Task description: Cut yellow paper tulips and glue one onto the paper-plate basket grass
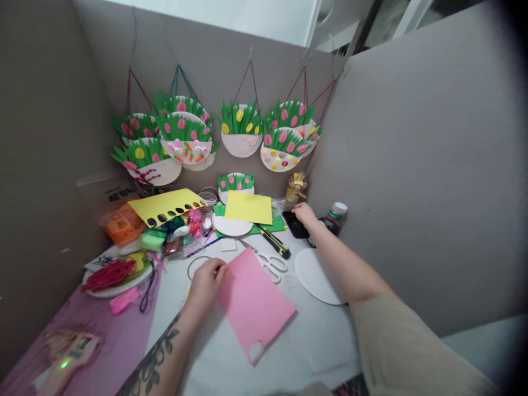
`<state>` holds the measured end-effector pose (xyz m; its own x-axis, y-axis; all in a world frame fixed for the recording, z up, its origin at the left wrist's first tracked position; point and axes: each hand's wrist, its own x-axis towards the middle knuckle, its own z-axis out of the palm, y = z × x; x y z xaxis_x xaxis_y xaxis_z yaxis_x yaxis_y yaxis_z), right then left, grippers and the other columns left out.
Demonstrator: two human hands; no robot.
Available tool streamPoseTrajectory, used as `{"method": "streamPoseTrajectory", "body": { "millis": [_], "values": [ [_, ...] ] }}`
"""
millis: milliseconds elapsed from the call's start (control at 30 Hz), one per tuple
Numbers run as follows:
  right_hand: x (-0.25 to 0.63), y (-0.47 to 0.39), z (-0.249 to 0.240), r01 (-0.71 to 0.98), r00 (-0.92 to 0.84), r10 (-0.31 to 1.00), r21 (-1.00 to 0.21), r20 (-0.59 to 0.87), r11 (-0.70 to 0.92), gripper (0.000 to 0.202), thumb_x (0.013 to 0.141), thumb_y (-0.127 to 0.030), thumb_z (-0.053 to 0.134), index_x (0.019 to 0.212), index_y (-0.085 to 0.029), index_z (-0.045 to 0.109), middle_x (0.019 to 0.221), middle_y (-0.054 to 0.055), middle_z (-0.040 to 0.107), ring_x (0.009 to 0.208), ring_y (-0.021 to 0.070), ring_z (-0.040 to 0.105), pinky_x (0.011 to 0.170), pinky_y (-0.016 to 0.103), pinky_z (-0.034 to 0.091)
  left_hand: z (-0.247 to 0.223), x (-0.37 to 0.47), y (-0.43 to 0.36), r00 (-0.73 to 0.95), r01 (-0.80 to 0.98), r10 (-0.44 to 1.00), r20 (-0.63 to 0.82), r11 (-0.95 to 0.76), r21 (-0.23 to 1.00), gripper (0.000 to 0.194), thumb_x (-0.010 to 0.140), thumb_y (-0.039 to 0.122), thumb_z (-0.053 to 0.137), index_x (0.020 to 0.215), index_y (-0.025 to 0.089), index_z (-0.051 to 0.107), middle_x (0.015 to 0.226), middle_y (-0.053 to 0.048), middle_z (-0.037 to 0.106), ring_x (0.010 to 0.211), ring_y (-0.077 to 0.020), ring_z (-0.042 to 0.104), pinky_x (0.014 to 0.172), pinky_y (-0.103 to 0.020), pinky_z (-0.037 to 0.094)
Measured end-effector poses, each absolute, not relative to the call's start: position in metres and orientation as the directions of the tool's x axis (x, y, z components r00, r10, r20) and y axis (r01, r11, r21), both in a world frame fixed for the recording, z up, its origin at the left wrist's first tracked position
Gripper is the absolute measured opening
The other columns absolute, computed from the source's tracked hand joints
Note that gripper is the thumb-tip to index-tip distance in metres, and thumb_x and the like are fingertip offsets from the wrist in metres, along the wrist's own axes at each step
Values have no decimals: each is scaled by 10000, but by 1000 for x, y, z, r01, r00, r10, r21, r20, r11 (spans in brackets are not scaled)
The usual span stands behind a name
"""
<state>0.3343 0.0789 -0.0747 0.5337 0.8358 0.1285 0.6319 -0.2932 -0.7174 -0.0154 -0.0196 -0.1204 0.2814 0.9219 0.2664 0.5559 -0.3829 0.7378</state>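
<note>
A sheet of pink paper (258,300) lies askew on the white tabletop, with a rounded hole cut near its bottom corner. My left hand (209,278) is closed at the sheet's upper left edge, fingertips pinching the paper. My right hand (304,214) reaches far forward over a black phone (295,224). Its fingers are curled in and touch the upper part of the phone; nothing shows in them. White-handled scissors (270,263) and a yellow-and-black utility knife (275,243) lie just beyond the pink sheet. Under my right forearm is a white paper plate (315,275).
Yellow paper (249,208) rests over a plate at the back. Punched yellow paper (169,206) covers colourful clay packets. A dark bottle (335,215) stands right; a plate of red yarn (109,275) and a glue gun (76,355) lie left. Decorated half-plates (241,144) hang behind.
</note>
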Motion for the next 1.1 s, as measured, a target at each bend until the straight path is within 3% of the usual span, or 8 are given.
{"method": "streamPoseTrajectory", "body": {
  "millis": [133,267,400,600,733,867,1000,1100],
  "values": [
    [279,36,-84,625,294,952,-770,83,-126,245,777,-304,550,982,-173,576,884,27,662,750,125,598,655,222,453,-113,-17,-18,192,449,950,245,-307,839,211,790,335,489,740,173,614,766,-29,643,749,-172,571,662,-257,421],
    [230,-14,-96,548,-207,978,-832,-34,87,625,601,-309,725,1169,-189,496,990,43,638,773,140,596,647,230,460,-107,-24,-13,-16,306,977,211,-196,932,240,761,381,529,767,157,616,751,-17,637,709,-156,563,641,-236,422],
    [219,-26,-103,482,-143,979,-874,-148,-62,372,618,-210,652,980,-178,570,739,-11,630,563,105,555,481,186,396,-117,-34,0,-263,155,951,162,-124,980,289,727,427,574,798,150,616,744,-7,613,671,-134,533,595,-215,403],
    [229,-2,-121,115,2,998,-991,-64,-64,151,600,-199,622,697,-157,515,473,-72,478,389,64,428,370,160,306,-134,-37,14,-412,-67,904,112,-153,986,286,694,422,614,802,157,609,801,-12,616,705,-128,540,628,-221,421],
    [240,29,-122,9,285,956,-997,-68,-74,148,576,-167,601,701,-146,525,459,-58,488,375,72,428,352,165,307,-133,-34,13,-369,-37,921,125,-149,988,296,688,423,627,812,156,619,940,-36,622,805,-140,558,715,-237,442],
    [249,61,-118,-32,402,913,-997,-74,-67,262,666,-234,567,906,-144,509,623,-13,563,468,91,494,418,189,391,-134,-31,13,-299,-183,954,22,-80,980,317,650,450,658,782,170,586,786,3,592,697,-116,543,658,-224,459],
    [237,52,-122,202,535,826,-976,176,78,474,692,-252,586,1134,-175,433,1065,91,545,820,147,564,702,279,484,-135,-25,9,-232,-194,971,-51,5,981,343,622,466,675,757,165,583,769,11,579,647,-102,526,581,-201,448],
    [215,17,-123,499,301,853,-833,427,241,373,716,-253,592,1072,-182,507,1135,92,511,984,180,506,839,313,430,-134,-16,0,-167,-50,986,-16,8,999,332,640,466,660,750,160,595,711,11,587,596,-104,511,545,-198,422]
  ]
}}
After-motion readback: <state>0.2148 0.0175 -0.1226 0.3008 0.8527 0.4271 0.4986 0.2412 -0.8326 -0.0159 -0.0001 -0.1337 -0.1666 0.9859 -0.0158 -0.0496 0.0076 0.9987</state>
